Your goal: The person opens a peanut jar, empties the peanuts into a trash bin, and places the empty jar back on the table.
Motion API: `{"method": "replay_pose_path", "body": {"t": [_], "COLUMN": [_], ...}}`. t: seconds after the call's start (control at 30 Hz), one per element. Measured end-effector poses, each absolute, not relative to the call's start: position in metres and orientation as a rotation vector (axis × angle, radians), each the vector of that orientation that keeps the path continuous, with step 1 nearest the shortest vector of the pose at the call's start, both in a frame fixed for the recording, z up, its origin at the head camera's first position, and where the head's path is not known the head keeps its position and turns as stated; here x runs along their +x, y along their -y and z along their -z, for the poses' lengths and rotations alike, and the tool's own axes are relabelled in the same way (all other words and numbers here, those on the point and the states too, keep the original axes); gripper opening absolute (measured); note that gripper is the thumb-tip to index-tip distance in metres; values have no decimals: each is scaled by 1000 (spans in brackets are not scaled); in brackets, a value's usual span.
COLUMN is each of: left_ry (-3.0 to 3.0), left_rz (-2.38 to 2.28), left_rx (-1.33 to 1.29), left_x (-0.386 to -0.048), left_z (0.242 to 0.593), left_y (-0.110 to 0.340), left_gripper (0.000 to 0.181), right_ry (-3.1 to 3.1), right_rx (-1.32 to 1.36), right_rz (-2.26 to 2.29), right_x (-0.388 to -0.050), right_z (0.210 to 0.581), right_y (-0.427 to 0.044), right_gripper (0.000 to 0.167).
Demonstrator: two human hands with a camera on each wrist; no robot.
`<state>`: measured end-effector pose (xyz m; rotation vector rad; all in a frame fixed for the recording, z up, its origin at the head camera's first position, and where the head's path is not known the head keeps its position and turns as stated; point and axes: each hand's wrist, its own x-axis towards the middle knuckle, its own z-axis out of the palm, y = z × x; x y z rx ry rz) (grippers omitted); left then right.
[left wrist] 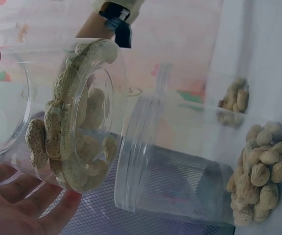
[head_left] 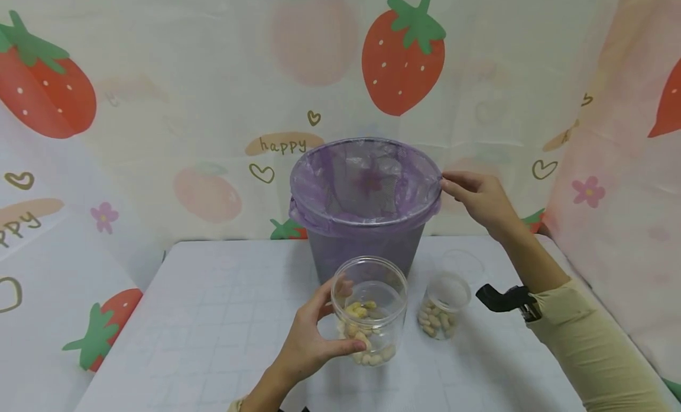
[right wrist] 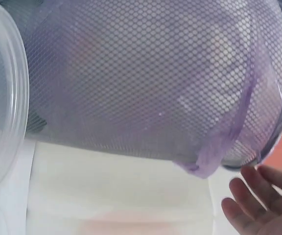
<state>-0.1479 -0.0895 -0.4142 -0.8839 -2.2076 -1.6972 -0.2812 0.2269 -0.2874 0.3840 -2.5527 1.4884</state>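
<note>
My left hand [head_left: 311,344] [left wrist: 28,208] grips a clear jar [head_left: 372,270] [left wrist: 21,93], with peanuts [left wrist: 55,129] inside near its base. Below it, a second clear jar [head_left: 395,336] [left wrist: 180,147] stands upright, also holding peanuts [left wrist: 261,169]. To the right is a smaller-looking clear jar [head_left: 448,291] with peanuts [head_left: 435,320]. Behind them stands a mesh bin [head_left: 356,252] [right wrist: 121,98] lined with a purple bag [head_left: 314,217] [right wrist: 214,147]. At the bin's right rim, my right hand [head_left: 481,202] [right wrist: 266,208] pinches the edge between thumb and fingers.
The white table [head_left: 213,317] carries the bin and jars. A curtain with strawberry prints [head_left: 202,104] hangs behind the table and along both sides. A black device [head_left: 505,298] is strapped at my right wrist.
</note>
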Motion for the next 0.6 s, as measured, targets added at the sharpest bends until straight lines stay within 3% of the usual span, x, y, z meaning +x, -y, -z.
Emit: {"method": "replay_pose_path", "body": {"t": [0.6], "left_ry": [2211], "left_rz": [1737], "left_rx": [-860], "left_x": [-149], "left_z": [417], "left_y": [90], "left_gripper": [91], "right_ry": [2533], "right_rx": [278], "right_rz": [-1468], "right_x": [-289], "right_z": [295], "right_y": [-214], "right_gripper": [58]}}
